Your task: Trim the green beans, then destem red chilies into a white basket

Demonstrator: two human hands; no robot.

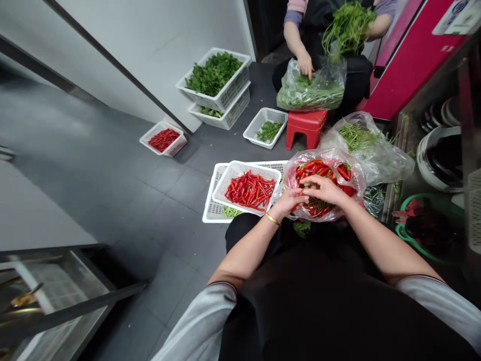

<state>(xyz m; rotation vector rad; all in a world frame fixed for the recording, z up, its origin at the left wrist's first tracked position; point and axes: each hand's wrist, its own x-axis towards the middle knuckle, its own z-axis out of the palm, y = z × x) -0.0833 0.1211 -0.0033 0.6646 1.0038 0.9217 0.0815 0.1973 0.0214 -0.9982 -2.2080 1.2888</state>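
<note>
My left hand [290,201] and my right hand [322,190] meet over an open clear plastic bag [358,170] full of red chili peppers [342,172], some with green stems. The fingertips of both hands are pinched together around a small red chili pepper [301,192], mostly hidden by the fingers. A gold bangle circles my left wrist. Just left of the bag, a white basket [217,193] holds a heap of red chili peppers [251,189]. It rests on a larger white basket [209,213] with some green pieces in it.
Opposite me, a person's hand [306,64] reaches into a bag of greens [313,95] on a red stool [306,125]; the other holds up greens [349,27]. White baskets of leaves [214,74], cut greens [269,131] and red chilies [164,140] stand on the floor. A green tub [404,233] is right.
</note>
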